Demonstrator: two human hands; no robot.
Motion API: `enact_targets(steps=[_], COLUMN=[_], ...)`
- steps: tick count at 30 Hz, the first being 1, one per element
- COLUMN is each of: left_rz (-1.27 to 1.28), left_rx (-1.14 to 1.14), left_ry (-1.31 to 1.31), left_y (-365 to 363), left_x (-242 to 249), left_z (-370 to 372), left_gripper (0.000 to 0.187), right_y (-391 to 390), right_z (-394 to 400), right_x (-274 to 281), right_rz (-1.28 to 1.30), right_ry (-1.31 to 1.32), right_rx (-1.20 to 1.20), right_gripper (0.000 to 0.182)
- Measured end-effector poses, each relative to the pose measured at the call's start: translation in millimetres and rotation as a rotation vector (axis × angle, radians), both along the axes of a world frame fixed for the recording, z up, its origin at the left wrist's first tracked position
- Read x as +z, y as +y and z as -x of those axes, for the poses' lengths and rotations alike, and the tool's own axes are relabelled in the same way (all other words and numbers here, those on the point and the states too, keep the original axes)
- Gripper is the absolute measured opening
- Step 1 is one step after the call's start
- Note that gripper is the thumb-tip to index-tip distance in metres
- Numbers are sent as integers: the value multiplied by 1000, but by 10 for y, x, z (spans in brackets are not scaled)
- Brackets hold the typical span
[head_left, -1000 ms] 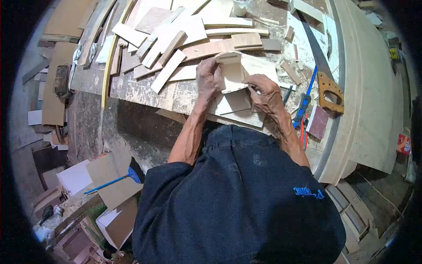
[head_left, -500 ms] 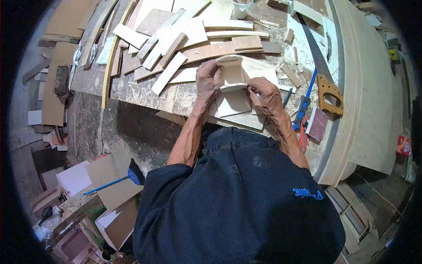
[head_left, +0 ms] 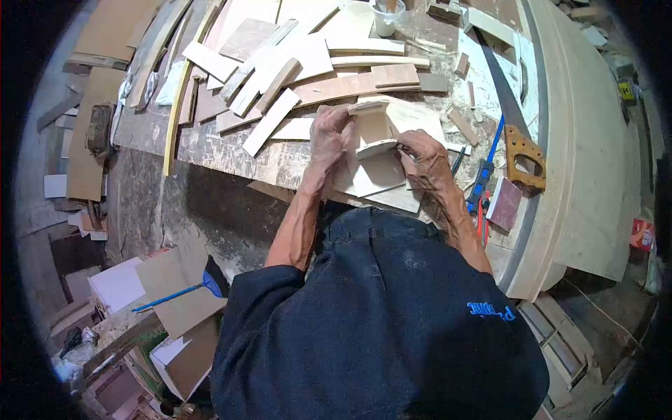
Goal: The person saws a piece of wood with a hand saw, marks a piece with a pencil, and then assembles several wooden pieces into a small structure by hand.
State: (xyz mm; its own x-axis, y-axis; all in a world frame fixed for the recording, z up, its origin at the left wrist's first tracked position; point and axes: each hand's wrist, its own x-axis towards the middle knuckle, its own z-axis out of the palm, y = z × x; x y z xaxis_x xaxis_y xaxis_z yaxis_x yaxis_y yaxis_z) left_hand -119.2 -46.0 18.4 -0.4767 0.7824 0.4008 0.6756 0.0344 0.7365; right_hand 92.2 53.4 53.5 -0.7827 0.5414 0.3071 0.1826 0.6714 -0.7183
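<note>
A small pale wooden box with curved-edged end pieces [head_left: 372, 127] is between my two hands near the front edge of the workbench. My left hand [head_left: 330, 136] is closed on its left side, fingers curled. At the near curved piece my right hand [head_left: 422, 159] pinches the right end; its fingertips are partly hidden. Under the box, pale flat boards [head_left: 376, 175] lie on the bench at its front edge. To the right of my right hand is a dark pen-like stick [head_left: 458, 161].
Loose wood strips [head_left: 273, 84] are heaped at the back left of the workbench [head_left: 217, 150]. On the right lie a handsaw [head_left: 525, 157], a blue tool [head_left: 480, 183], red handles [head_left: 483, 222] and a reddish block [head_left: 504, 203]. A plastic cup [head_left: 387, 17] stands at the back.
The box has tipped slightly, with its near curved piece now lower and showing more of its face. Both hands keep their hold and have shifted only a little.
</note>
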Motion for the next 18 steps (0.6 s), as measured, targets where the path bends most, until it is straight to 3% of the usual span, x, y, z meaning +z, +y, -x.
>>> enact_targets(steps=[9, 10, 18], left_rz=[115, 17, 115], left_rx=[-136, -69, -49], left_ry=[-190, 22, -84], left_y=[-5, -2, -5], left_x=[75, 124, 71], left_z=[139, 81, 103], left_gripper=[24, 24, 26], right_y=[-5, -22, -21], right_z=[9, 13, 18], right_x=[-26, 0, 56], right_rz=[77, 81, 50], right_ry=[-15, -19, -13], right_rx=[11, 3, 2], right_gripper=[23, 23, 22])
